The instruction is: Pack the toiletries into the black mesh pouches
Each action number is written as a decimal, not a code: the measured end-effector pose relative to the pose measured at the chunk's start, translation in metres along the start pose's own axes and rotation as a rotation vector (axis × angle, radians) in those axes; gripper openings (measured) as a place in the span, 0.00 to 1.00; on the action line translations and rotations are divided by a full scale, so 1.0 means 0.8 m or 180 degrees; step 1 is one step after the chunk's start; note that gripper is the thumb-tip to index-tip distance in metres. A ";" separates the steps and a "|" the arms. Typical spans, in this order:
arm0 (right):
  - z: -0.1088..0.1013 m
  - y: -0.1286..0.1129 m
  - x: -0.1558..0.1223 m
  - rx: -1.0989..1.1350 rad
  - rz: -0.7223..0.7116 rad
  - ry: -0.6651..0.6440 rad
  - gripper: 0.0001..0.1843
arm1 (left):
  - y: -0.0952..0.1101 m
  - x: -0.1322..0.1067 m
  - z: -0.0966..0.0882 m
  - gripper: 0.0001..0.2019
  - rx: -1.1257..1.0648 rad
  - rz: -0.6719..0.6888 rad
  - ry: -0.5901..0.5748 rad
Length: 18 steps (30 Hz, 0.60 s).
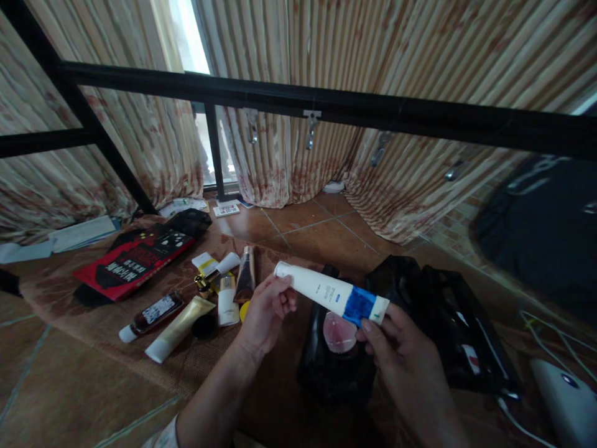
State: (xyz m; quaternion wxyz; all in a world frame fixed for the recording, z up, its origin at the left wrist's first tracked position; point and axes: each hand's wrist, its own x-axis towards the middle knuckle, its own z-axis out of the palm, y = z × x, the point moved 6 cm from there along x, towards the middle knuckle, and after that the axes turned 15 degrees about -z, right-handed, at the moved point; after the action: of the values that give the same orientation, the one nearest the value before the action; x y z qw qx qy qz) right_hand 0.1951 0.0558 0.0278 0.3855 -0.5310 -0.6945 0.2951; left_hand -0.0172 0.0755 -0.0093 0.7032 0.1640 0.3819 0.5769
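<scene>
A white tube with a blue band is held level between both hands above a black bag. My left hand pinches its cap end, fingers closed round it. My right hand grips the flat blue end with thumb and fingers. Below the tube, a pink round item lies in the open mouth of the black bag.
Several cosmetic tubes and bottles lie on a brown mat to the left, with a red and black packet behind them. A black metal frame crosses in front of striped curtains. White cables and a white device sit at the right.
</scene>
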 end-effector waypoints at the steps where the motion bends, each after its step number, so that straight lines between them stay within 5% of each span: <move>1: 0.002 0.000 0.000 0.0066 -0.0012 -0.0033 0.20 | 0.000 0.000 0.000 0.14 -0.0009 0.0005 0.0006; 11: 0.017 -0.019 -0.006 0.0941 0.0285 -0.0032 0.32 | -0.005 0.000 0.002 0.15 -0.0060 -0.0128 -0.0069; 18: 0.016 -0.026 -0.009 0.0662 0.0092 0.0059 0.33 | -0.019 0.002 0.007 0.14 -0.0146 -0.0514 -0.0223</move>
State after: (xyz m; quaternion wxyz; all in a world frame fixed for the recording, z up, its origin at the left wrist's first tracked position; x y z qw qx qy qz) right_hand 0.1744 0.0439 0.0362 0.4406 -0.5008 -0.6487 0.3662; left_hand -0.0021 0.0740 -0.0165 0.7639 0.1365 0.3557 0.5209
